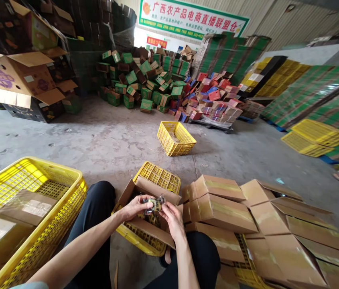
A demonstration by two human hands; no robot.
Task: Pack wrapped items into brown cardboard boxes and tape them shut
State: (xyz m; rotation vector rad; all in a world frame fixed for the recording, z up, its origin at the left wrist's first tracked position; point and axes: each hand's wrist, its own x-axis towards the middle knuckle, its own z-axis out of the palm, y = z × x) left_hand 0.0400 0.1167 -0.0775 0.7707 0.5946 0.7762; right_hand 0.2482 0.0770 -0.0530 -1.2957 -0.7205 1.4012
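Observation:
A small clear plastic packet [157,204] with dark and yellowish contents is held up between both hands; what is inside I cannot make out. My left hand [135,207] pinches its left end. On the other end the fingers of my right hand [172,216] are closed. Just below is an open cardboard box [154,228] with its flaps spread, and more dark, shiny packets partly show inside it. The box rests on an upturned yellow plastic crate [160,176] between my knees. My hands hide part of the box's inside.
At my left stands a large yellow crate [79,188] with cardboard boxes in it. Taped cardboard boxes [223,212] are stacked at my right. Ahead, a smaller yellow basket [177,150] sits on the concrete floor [112,136]. Behind it lies a heap of green boxes [147,105].

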